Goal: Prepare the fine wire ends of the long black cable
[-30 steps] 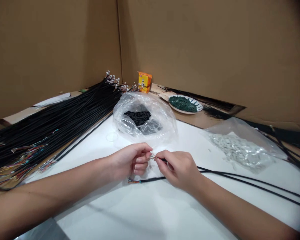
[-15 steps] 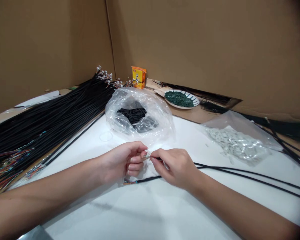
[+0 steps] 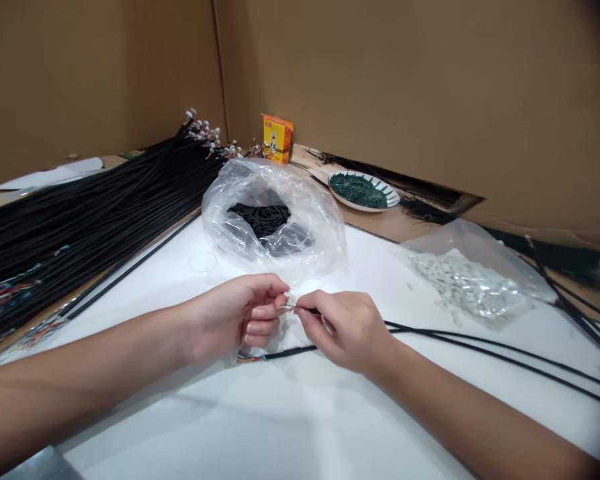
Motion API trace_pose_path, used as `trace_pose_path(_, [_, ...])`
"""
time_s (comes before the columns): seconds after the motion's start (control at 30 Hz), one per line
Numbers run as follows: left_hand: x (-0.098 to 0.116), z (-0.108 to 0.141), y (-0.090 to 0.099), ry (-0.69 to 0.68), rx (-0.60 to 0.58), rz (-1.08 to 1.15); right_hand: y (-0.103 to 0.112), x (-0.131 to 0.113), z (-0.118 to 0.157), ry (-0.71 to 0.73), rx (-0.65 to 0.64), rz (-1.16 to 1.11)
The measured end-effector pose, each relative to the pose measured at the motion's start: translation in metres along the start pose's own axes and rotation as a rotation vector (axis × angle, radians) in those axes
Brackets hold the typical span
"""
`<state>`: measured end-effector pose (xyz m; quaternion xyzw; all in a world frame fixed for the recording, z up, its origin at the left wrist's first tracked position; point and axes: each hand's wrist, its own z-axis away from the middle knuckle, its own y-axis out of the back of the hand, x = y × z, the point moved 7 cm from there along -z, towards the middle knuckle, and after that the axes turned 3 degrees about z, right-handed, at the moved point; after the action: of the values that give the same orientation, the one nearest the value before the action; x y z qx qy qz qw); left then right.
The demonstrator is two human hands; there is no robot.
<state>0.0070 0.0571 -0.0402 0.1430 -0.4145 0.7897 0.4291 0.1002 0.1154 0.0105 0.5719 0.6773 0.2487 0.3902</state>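
two hands pinching a black cable (image 3: 480, 346) end above the white worktop (image 3: 330, 420)
left hand (image 3: 233, 319) closed, thumb and forefinger on the thin bright wire tip (image 3: 291, 307); right hand (image 3: 343, 331) closed, fingertips gripping the cable end, the tip between both hands, mid-worktop; cable trails to the right edge. beyond the hands: clear plastic bag (image 3: 275, 217) of black pieces, bag of white pieces (image 3: 470, 287), plate of green granules (image 3: 363, 190), yellow box (image 3: 277, 138) in the back corner; black cable bundle (image 3: 90, 230) along the left edge.
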Motion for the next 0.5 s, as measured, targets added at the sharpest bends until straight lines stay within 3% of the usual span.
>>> trace_pose_path(0.5, [0.0008, 0.0031, -0.0047, 0.017, -0.008, -0.029, -0.0023, -0.0006, -0.0009, 0.016, -0.031, -0.038])
